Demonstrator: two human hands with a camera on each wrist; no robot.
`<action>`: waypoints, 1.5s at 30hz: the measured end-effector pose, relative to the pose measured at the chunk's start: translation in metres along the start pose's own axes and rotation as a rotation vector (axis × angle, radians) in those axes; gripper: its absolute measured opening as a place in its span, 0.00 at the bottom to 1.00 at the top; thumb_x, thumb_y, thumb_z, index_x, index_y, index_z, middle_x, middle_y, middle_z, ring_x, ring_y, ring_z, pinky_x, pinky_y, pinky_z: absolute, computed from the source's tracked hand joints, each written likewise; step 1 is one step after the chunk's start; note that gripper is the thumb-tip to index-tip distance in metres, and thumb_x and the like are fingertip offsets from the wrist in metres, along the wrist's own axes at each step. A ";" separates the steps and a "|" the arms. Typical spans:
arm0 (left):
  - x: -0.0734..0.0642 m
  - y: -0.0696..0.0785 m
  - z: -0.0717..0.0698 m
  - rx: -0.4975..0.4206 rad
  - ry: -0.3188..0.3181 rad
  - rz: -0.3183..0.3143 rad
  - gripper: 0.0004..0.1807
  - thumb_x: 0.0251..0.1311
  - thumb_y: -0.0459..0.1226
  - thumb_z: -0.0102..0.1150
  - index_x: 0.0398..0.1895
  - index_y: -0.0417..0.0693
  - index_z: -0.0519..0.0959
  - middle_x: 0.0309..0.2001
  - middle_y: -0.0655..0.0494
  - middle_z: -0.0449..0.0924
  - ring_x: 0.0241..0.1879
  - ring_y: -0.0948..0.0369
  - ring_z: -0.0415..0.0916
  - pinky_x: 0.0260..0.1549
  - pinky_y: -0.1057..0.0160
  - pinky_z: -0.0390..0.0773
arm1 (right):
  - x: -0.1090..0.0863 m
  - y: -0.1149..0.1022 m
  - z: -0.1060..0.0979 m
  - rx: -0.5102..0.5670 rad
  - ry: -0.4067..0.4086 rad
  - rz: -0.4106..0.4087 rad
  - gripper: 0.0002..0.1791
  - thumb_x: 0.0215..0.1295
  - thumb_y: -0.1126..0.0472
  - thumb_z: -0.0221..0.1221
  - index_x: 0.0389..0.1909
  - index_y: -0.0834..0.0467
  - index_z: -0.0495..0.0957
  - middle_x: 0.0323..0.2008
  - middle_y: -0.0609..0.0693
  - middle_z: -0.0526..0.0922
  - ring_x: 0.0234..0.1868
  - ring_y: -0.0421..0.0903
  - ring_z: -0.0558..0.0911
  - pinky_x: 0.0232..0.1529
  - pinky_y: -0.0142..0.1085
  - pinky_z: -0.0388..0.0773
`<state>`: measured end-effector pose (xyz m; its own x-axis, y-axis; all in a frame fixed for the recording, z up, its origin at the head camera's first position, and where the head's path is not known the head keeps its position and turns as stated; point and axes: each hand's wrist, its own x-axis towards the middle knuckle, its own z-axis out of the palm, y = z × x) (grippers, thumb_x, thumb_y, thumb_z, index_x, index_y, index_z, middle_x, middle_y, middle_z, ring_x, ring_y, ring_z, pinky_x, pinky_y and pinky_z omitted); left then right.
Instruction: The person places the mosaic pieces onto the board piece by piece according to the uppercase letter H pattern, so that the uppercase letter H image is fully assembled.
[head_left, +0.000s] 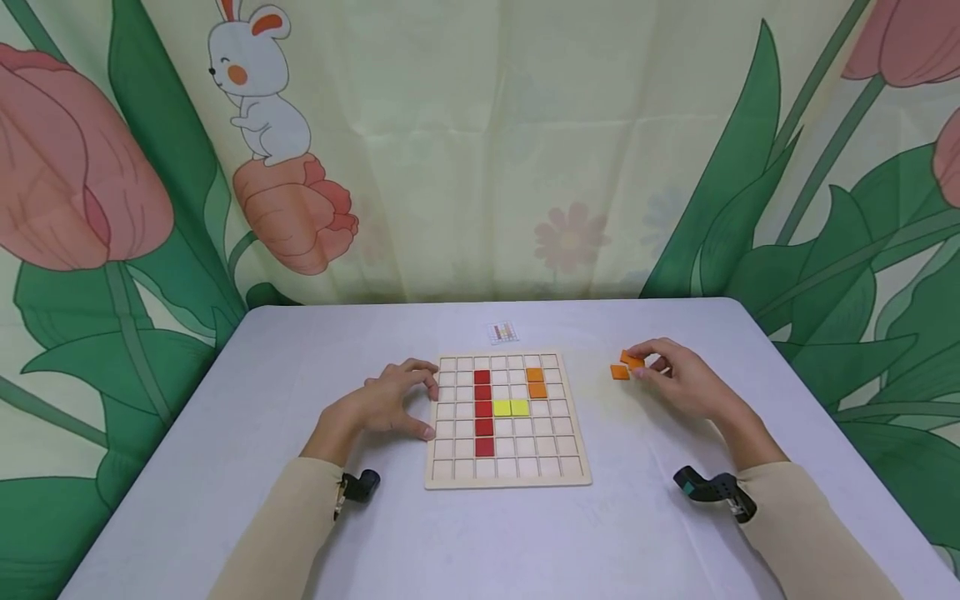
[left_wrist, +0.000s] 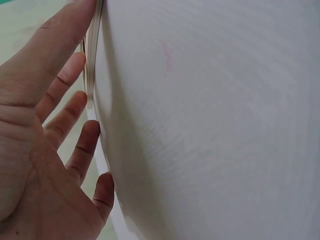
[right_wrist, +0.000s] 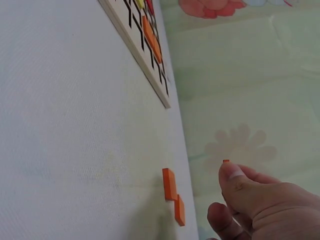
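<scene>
A square wooden grid board [head_left: 507, 471] lies on the table. On it a column of red tiles [head_left: 483, 409], two yellow tiles [head_left: 511, 407] and two orange tiles [head_left: 536, 382] fill squares. My left hand [head_left: 388, 401] rests at the board's left edge, thumb and fingers spread along it. To the right of the board, my right hand [head_left: 681, 382] pinches an orange tile [right_wrist: 226, 161] between thumb and fingers, mostly hidden by the thumb. Two loose orange tiles [right_wrist: 169, 185] lie on the table close by that hand, touching or nearly touching each other.
A small printed card [head_left: 502, 332] with a coloured grid pattern lies just behind the board. The white-covered table [head_left: 510, 542] ends at a back edge before a patterned curtain [head_left: 465, 167]. Each wrist wears a black camera [head_left: 716, 487].
</scene>
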<state>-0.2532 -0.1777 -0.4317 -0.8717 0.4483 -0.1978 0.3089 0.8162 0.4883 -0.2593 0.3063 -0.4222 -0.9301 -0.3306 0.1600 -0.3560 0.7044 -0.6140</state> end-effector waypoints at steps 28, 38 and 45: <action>0.000 0.000 0.001 0.014 0.001 0.004 0.26 0.44 0.54 0.82 0.43 0.67 0.76 0.76 0.62 0.60 0.73 0.45 0.57 0.60 0.15 0.52 | 0.020 -0.020 0.040 0.110 -0.001 -0.070 0.18 0.69 0.62 0.66 0.58 0.59 0.80 0.53 0.52 0.82 0.39 0.49 0.77 0.38 0.33 0.74; -0.002 0.002 0.000 0.003 0.000 0.008 0.26 0.45 0.53 0.82 0.43 0.67 0.76 0.77 0.62 0.60 0.73 0.45 0.57 0.60 0.15 0.51 | 0.025 -0.034 0.054 0.125 -0.059 -0.088 0.16 0.70 0.61 0.66 0.57 0.56 0.81 0.54 0.50 0.83 0.38 0.47 0.79 0.38 0.34 0.76; 0.000 -0.002 0.002 -0.003 0.003 0.012 0.26 0.44 0.54 0.82 0.42 0.68 0.75 0.76 0.62 0.60 0.73 0.45 0.57 0.61 0.17 0.51 | 0.025 -0.047 0.063 0.177 -0.082 -0.073 0.17 0.71 0.60 0.65 0.59 0.55 0.80 0.56 0.50 0.81 0.40 0.48 0.78 0.37 0.35 0.74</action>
<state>-0.2533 -0.1788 -0.4344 -0.8692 0.4568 -0.1895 0.3179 0.8095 0.4935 -0.2601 0.2254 -0.4376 -0.8896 -0.4315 0.1499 -0.3937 0.5579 -0.7306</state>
